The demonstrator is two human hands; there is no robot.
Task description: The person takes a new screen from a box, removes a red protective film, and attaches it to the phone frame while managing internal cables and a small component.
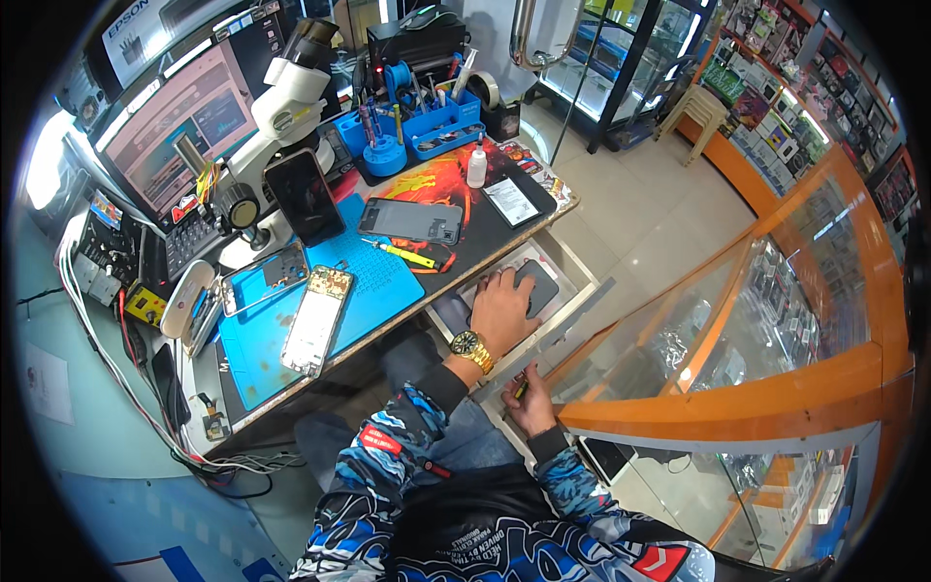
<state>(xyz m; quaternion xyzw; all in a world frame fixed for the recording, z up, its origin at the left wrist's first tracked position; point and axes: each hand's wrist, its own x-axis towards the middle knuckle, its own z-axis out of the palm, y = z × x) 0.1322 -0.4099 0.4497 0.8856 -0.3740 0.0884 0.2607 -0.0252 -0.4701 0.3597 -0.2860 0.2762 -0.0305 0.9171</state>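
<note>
My left hand [502, 315], with a gold watch at the wrist, reaches into the open drawer [577, 267] under the desk. Its fingers curl over a dark phone-like slab [545, 281] lying there; part of the slab is hidden beneath the hand. Close to the drawer's near end, my right hand [529, 405] is closed round a thin yellow-and-black tool, mostly covered by the fingers, so its kind cannot be made out. On the desk above lie a grey phone panel [412, 221], a yellow soldering iron [407, 254] and a white battery [511, 202].
A blue repair mat [373, 281] holds an opened phone chassis [317, 320] and a phone frame [267, 278]. Behind stand a microscope [291, 92], a propped black phone [303, 194], a blue tool organizer [446, 126] and a white bottle [477, 167]. An orange-edged glass showcase [718, 403] is at right.
</note>
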